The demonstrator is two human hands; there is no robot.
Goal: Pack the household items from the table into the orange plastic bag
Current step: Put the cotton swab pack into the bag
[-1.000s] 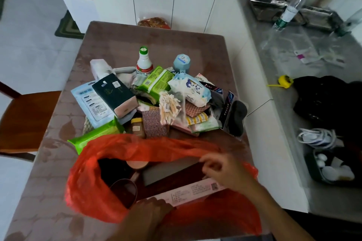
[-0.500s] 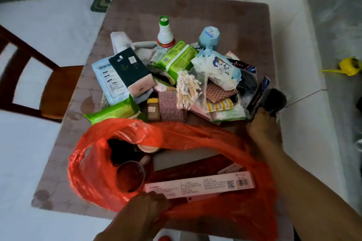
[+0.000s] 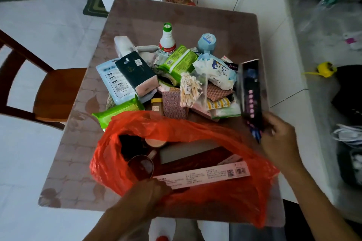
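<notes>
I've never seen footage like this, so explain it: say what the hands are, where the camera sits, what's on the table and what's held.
No machine here: a person works with bare hands, filmed by one wide-angle camera worn on the head, looking down. The left hand grips the near rim of the orange plastic bag, which already contains a long pink box. The right hand holds a dark box with pink print, lifted by the pile. On the table lie household items: a white bottle with a green cap, green wipe packs, and a bag of cotton swabs.

Glossy crinkled plastic bag [image 3: 225, 197]; matt cloth-covered table [image 3: 176, 19]; wooden chair [image 3: 56, 92].
</notes>
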